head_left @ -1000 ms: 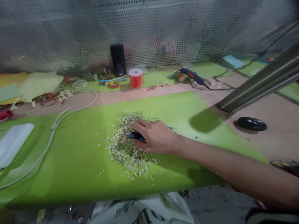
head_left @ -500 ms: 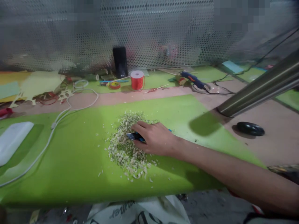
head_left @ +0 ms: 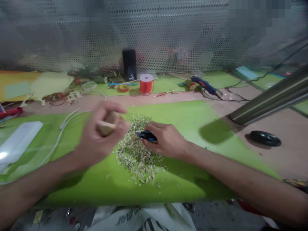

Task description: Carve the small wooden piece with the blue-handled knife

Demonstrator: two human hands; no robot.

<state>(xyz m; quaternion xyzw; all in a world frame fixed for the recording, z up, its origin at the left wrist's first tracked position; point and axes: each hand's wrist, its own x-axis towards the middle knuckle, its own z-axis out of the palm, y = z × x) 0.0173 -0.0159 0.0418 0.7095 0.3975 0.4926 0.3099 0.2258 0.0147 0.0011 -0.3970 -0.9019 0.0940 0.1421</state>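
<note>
Left hand (head_left: 96, 139) arrived gripping stick (head_left: 107, 126); right hand (head_left: 169, 141), cutter (head_left: 146, 135).

Blurred left hand (head_left: 101, 136) hovers, fingers (head_left: 115, 108) curled; right hand (head_left: 167, 141) rests low, fingers pinched.

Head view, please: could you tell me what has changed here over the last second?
The left hand has come in from the left, blurred with motion, closed around a pale stick-like piece above the green mat, beside the pile of shavings. The right hand stays put, holding the blue-and-black cutter on the pile. The pile and the red spool have not moved.
</note>
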